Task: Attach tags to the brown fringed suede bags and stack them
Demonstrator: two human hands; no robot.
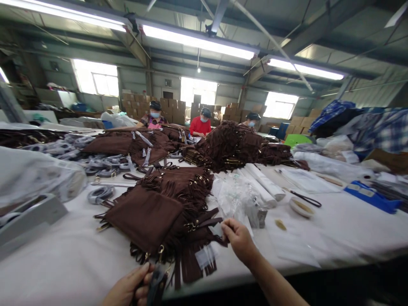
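Note:
A brown fringed bag [146,214] lies at the front of the table, its fringe spread over the cloth. My left hand [135,284] is closed on a dark strap [157,284] with gold-coloured clasps, just below the bag's near edge. To the right of the bag, my right hand [240,240] pinches the end of a brown strap [207,222] between thumb and forefinger; the fingertips partly hide it. A small clear plastic packet [205,256] rests on the fringe between my hands. More brown fringed bags [178,180] are stacked behind.
Clear plastic bags [237,193] and white rolls [263,182] lie behind my right hand. A tape roll [301,208] and blue dispenser [372,195] are at right. Coiled straps [101,194] and a grey tray [32,221] stand left. Several people sit across the table.

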